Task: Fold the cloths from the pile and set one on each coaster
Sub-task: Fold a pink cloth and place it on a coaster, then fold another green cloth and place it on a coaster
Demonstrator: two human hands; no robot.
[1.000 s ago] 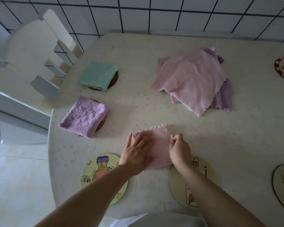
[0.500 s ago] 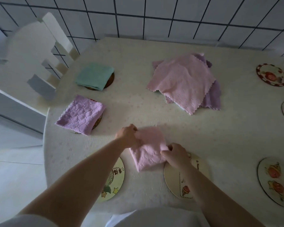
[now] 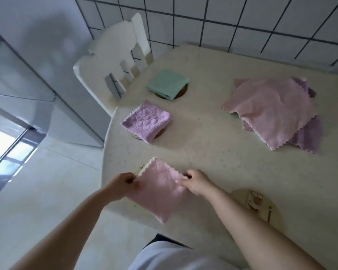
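Carrying: folded pink square cloth [image 3: 158,193], now shifted left over a mostly hidden coaster [image 3: 138,171]
Left hand [image 3: 121,185]: pinches its left edge
Right hand [image 3: 196,182]: pinches its right edge
Meaning: third placement imminent

Single head-worn wide-angle view, looking forward and steeply down from above near edge of table [image 3: 213,152]. Lens tilted toward left: floor [image 3: 37,191] fills near-left, white chair [image 3: 113,61] far-left, tiled wall [image 3: 242,20] across far side. Both forearms enter from bottom; left hand [image 3: 121,185] and right hand [image 3: 196,182] close below lens at near edge. Cloth pile [image 3: 271,112] toward far right. Strong barrel distortion at edges. No second view.
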